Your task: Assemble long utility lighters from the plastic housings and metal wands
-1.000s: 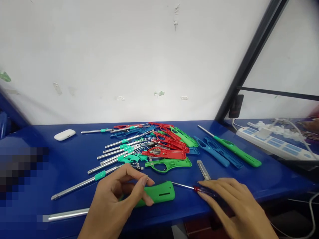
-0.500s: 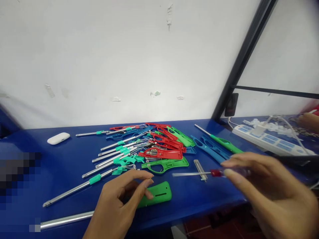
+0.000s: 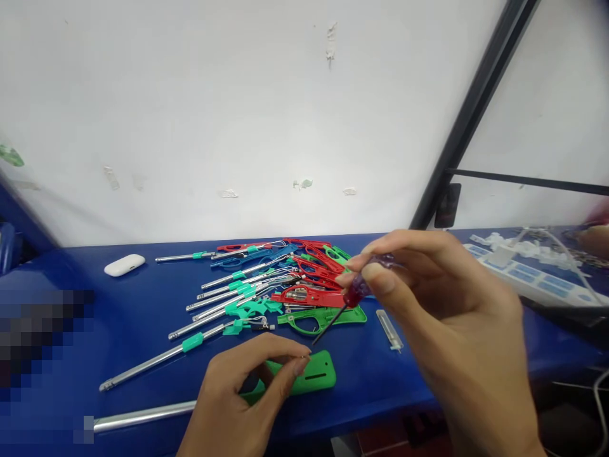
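Note:
My left hand (image 3: 247, 387) pinches a green lighter body (image 3: 311, 373) that lies on the blue table (image 3: 143, 330) near its front edge; a silver tube (image 3: 143, 416) runs out to the left from under the hand. My right hand (image 3: 442, 317) is raised above the table and grips a small screwdriver (image 3: 354, 292) with a red-purple handle. Its thin shaft slants down-left, the tip just above the green body. Behind them lies a pile of red, green and blue lighter shells and silver tubes (image 3: 285, 279).
A white earbud case (image 3: 124, 264) sits at the back left. A small clear part (image 3: 390, 327) lies right of the green shell. A white power strip (image 3: 533, 276) with cables sits at right beyond a black frame post (image 3: 471, 114). Another person's hand (image 3: 594, 238) shows at far right.
My right hand picked the screwdriver up off the table, lifted it and swung it left, so the tip now points down at the green body. My left hand kept its pinch.

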The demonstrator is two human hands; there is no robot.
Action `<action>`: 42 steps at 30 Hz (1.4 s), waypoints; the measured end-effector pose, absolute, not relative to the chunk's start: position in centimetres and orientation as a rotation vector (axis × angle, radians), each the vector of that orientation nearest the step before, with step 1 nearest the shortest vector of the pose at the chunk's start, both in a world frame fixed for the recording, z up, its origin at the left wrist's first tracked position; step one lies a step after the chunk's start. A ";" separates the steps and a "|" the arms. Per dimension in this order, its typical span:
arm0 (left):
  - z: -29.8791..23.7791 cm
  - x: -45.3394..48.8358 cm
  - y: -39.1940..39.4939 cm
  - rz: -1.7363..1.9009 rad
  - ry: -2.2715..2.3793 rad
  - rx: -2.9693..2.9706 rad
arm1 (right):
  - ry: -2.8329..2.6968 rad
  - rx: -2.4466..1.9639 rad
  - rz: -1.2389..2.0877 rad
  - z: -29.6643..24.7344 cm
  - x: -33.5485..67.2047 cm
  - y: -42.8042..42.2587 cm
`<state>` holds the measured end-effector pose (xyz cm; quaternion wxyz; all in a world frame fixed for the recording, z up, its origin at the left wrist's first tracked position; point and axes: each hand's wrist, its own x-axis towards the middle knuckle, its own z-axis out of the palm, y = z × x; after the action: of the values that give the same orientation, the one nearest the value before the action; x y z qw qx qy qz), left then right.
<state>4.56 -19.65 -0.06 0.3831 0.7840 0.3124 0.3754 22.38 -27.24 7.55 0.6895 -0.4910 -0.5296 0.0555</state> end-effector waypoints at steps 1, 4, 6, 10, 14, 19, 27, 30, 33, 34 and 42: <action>0.0 4.4 -19.7 0.933 0.806 1.973 | -1.172 -1.083 0.135 7.4 22.4 -27.0; 0.1 3.9 -19.7 0.883 0.825 1.916 | -1.169 -1.043 0.188 7.0 22.5 -26.5; 0.1 3.7 -19.8 0.852 0.839 1.883 | -1.180 -1.026 0.234 7.0 22.3 -26.3; 0.1 3.6 -19.8 0.796 0.836 1.817 | -1.189 -1.019 0.270 6.9 21.6 -26.1; 0.1 3.7 -19.9 0.799 0.813 1.759 | -1.181 -1.024 0.215 6.9 21.2 -26.1; 0.3 3.8 -20.0 0.822 0.836 1.686 | -1.155 -1.052 0.173 7.0 20.9 -26.2; -0.1 3.8 -20.2 0.874 0.842 1.698 | -1.185 -1.014 0.262 7.0 21.2 -26.2; -0.1 4.1 -20.2 0.883 0.845 1.669 | -1.178 -1.020 0.280 7.0 21.2 -26.1; -0.1 4.2 -20.2 0.888 0.841 1.713 | -1.164 -1.038 0.301 6.9 21.2 -26.1; -0.2 4.2 -20.2 0.889 0.842 1.757 | -1.164 -1.047 0.304 6.9 21.2 -26.0; -1.1 6.2 -19.3 0.819 0.778 2.092 | -1.336 -1.168 0.139 7.1 22.3 -26.7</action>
<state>6.19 -19.27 -1.07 0.3730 0.8164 0.3038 0.3195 22.26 -26.68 7.12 0.6295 -0.5098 -0.5832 0.0605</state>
